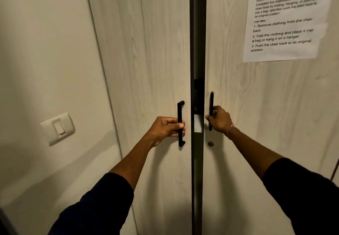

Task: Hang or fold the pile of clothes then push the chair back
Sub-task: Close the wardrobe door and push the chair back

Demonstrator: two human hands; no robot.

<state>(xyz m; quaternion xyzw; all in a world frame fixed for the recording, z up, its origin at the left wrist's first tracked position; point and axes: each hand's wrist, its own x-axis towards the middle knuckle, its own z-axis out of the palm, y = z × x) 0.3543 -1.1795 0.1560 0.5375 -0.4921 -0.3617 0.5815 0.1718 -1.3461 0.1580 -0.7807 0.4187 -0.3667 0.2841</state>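
the left hand curls round the left door's black handle, and the right hand grips the right handle (a dark gap parts the doors). clothes and chair are out of view; a printed sheet hangs far right.

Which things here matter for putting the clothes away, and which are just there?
In use: left hand gripping left door handle; right hand gripping right door handle; instruction sheet.
Just there: light switch; round keyhole.

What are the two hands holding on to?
Each grips a black bar handle at its middle: left hand on the left handle, right hand on the right handle.
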